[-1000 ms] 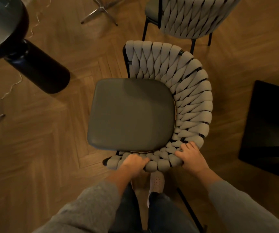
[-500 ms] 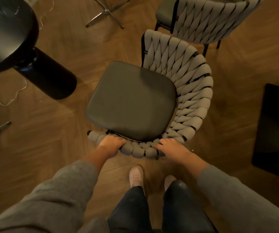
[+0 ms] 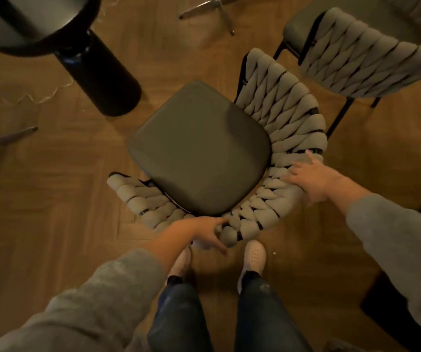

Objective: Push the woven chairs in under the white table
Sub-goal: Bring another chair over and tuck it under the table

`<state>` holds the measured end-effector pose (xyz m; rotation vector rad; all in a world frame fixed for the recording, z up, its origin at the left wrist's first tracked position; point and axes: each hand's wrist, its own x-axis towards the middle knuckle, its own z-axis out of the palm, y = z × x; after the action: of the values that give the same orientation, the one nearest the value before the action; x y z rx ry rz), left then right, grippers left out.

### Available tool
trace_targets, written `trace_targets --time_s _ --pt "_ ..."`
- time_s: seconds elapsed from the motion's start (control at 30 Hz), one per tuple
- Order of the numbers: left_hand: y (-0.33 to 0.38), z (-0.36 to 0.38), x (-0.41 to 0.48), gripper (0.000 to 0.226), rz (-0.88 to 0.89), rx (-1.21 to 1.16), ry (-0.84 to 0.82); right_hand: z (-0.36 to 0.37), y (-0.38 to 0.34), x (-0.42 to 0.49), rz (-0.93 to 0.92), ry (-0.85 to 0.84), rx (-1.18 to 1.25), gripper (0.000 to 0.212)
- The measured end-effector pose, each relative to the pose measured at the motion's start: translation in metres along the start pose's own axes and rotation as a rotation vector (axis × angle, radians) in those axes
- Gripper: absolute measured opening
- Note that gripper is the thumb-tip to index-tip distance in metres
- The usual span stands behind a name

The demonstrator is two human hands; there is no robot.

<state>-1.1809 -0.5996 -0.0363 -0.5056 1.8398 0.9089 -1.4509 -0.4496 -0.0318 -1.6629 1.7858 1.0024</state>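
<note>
At the top left stands the table [image 3: 26, 24] on its dark pedestal [image 3: 100, 77], and the woven chair [image 3: 199, 151] lies between it and the person, seat front pointing up-left toward it. The left hand [image 3: 199, 232] touches the woven back [image 3: 275, 196] with loose fingers; the right hand [image 3: 311, 179] lies spread open on it, seemingly not gripping.

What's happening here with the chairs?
A person stands behind a woven chair, looking down at it. The left hand rests with loose fingers on the near rim of its curved back and the right hand lies flat and open on the right side. The seat points toward the table's black pedestal. A second woven chair stands beyond, to the right.
</note>
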Motion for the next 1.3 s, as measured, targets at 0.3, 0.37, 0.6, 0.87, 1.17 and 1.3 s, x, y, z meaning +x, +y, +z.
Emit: trace_targets --time_s 0.3,0.37,0.6,0.87,1.17,1.3 --pt "0.062 0.061 0.047 0.054 -0.098 0.161 0.53 0.025 0.033 0.018 -0.018 0.25 -0.083 0.038" --pt "0.059 0.067 0.045 0.05 -0.08 0.213 0.543 0.032 0.028 0.01 -0.004 0.265 -0.059 0.037" --pt "0.045 0.095 0.03 0.049 0.036 0.427 0.468 0.071 -0.026 -0.04 0.115 0.223 0.14 0.036" --pt "-0.004 0.118 -0.001 0.045 0.211 0.68 0.341 0.097 -0.144 -0.097 0.352 0.1 0.37 0.041" --pt "-0.104 0.122 -0.038 0.043 0.276 0.933 0.197 0.096 -0.313 -0.113 0.542 0.112 0.765 0.042" --pt "-0.139 0.125 -0.056 0.048 0.306 1.049 0.191 0.078 -0.383 -0.124 0.611 0.161 0.877 0.045"
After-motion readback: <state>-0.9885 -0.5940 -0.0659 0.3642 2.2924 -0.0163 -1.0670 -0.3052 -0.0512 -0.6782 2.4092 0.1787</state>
